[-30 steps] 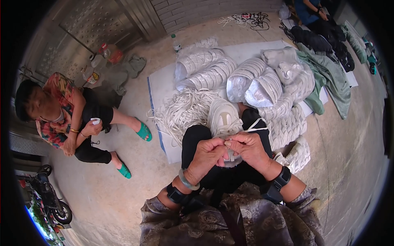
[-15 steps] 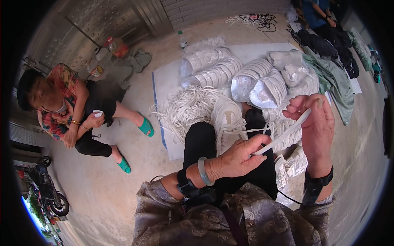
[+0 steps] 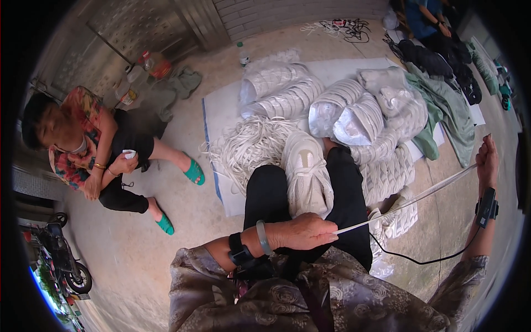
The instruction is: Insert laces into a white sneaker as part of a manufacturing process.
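A white shoelace (image 3: 406,203) runs taut from one of my hands to the other, rising toward the right. My left hand (image 3: 311,231) pinches one end, close in front of a shoe. Far out to the right, my right hand (image 3: 487,160) is closed in a fist round the other end. Between my black-trousered knees rests a white sneaker (image 3: 307,174), its toe pointing away from me and lace strands across its upper. Just left of the sneaker lies a big tangled heap of white laces (image 3: 246,145) on a white sheet.
Bagged stacks of white shoe pieces (image 3: 287,94) cover the sheet (image 3: 218,119), and more shoes (image 3: 401,216) lie beside my right knee. Green cloth (image 3: 442,119) lies at the right. A seated person (image 3: 105,144) is on the left, another person (image 3: 428,19) at the far right.
My right hand has swung out far to the right and closed, drawing the shoelace out long and straight. My left hand has dropped slightly nearer to me.
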